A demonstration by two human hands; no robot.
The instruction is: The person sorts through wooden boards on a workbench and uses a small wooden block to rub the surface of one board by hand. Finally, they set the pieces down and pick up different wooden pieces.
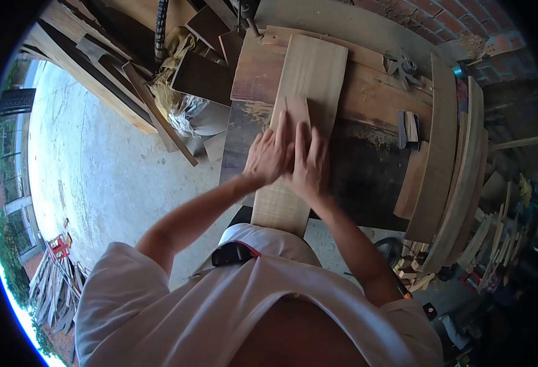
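Note:
A wide pale wooden board (319,61) lies lengthwise on the workbench, its near end reaching my waist. On its face rests a small flat brownish piece (297,109), which could be sandpaper or a sanding block; I cannot tell which. My left hand (270,156) grips this piece from the left, index finger stretched along it. From the right, my right hand (309,162) holds it too, with fingers pointing forward and pressed down. Both hands sit close together, thumbs nearly meeting, and hide the near part of the piece.
A dark-wrapped wooden block (409,129) and a star-shaped metal handwheel (403,68) sit on the stained workbench (367,177). Long curved planks (459,177) line its right side. Scrap boards and a bag (189,113) crowd the left beside the concrete floor (97,147).

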